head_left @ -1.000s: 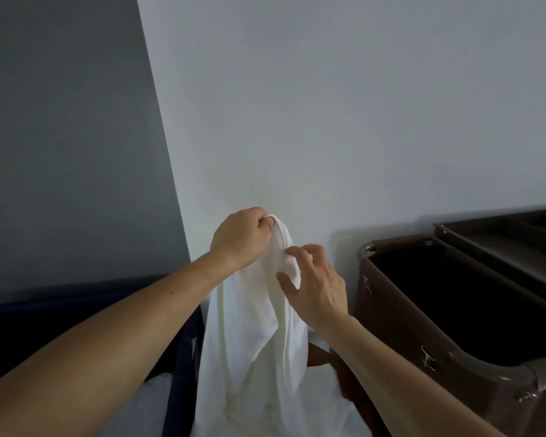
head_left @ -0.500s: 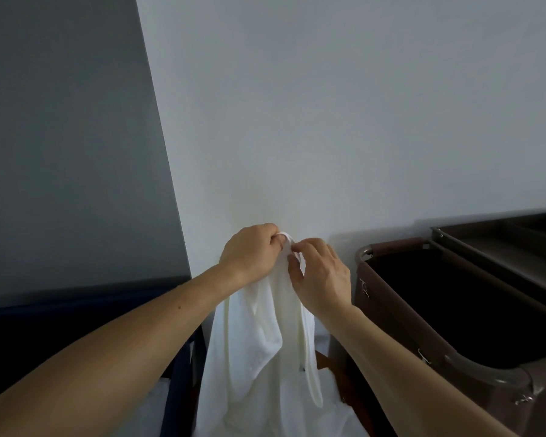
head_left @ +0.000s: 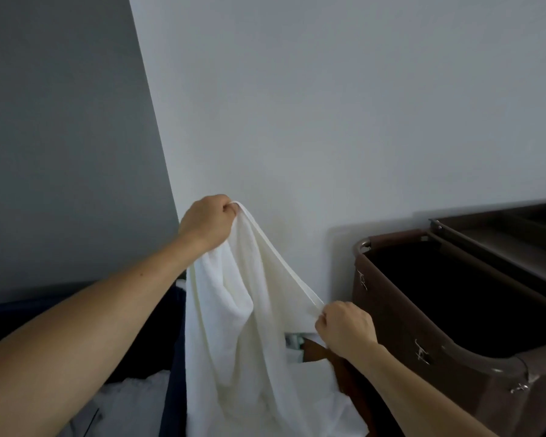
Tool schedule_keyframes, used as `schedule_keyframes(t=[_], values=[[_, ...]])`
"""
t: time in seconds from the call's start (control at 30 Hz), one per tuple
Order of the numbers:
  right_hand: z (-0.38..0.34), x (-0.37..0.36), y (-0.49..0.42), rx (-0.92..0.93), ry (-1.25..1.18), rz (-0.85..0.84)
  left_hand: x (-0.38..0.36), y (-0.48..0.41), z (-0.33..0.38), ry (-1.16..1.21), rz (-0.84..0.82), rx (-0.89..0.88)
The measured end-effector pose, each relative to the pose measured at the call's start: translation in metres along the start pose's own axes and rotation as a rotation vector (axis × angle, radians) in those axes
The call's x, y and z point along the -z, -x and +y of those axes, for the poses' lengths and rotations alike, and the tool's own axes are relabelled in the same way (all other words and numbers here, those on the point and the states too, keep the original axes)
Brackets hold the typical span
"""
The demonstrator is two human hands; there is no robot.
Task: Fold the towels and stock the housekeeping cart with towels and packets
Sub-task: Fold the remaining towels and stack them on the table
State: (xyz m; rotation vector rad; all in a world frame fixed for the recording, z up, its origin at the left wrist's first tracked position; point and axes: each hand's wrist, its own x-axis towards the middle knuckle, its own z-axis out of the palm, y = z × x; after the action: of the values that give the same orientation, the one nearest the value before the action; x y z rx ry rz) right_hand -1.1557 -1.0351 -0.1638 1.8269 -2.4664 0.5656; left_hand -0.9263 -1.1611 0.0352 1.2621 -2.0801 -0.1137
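left hand (head_left: 207,222) and right hand (head_left: 345,328) each pinch the white towel (head_left: 230,326) hem, frame centre; brown cart bag (head_left: 454,298) at right.

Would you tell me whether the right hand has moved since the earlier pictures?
Yes: the right hand has dropped rightward along the towel, nearer the brown cart.

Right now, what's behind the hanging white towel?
Behind the white terry towel, one gap shows a brown panel and something small and pale. Everything else there is covered.
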Motion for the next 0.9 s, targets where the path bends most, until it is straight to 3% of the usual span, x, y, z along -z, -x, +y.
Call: schedule_keyframes(t=[0.27, 0.33, 0.53, 0.77, 0.9], values=[[0.04, 0.018, 0.012, 0.081, -0.261, 0.043, 0.0, -0.012, -0.042, -0.004, 0.009, 0.127], [0.04, 0.034, 0.016, 0.043, -0.403, 0.062, -0.003, -0.008, -0.049, -0.002, -0.018, 0.156], [0.043, 0.082, 0.015, -0.188, -0.907, 0.344, -0.009, -0.003, -0.058, 0.024, -0.079, 0.224], [0.04, 0.119, 0.009, -0.249, -1.391, 0.196, -0.018, 0.007, -0.051, 0.172, -0.114, 0.325], [0.014, 0.123, 0.001, -0.284, -1.373, 0.178, -0.032, 0.024, -0.019, 0.35, -0.193, 0.394]])
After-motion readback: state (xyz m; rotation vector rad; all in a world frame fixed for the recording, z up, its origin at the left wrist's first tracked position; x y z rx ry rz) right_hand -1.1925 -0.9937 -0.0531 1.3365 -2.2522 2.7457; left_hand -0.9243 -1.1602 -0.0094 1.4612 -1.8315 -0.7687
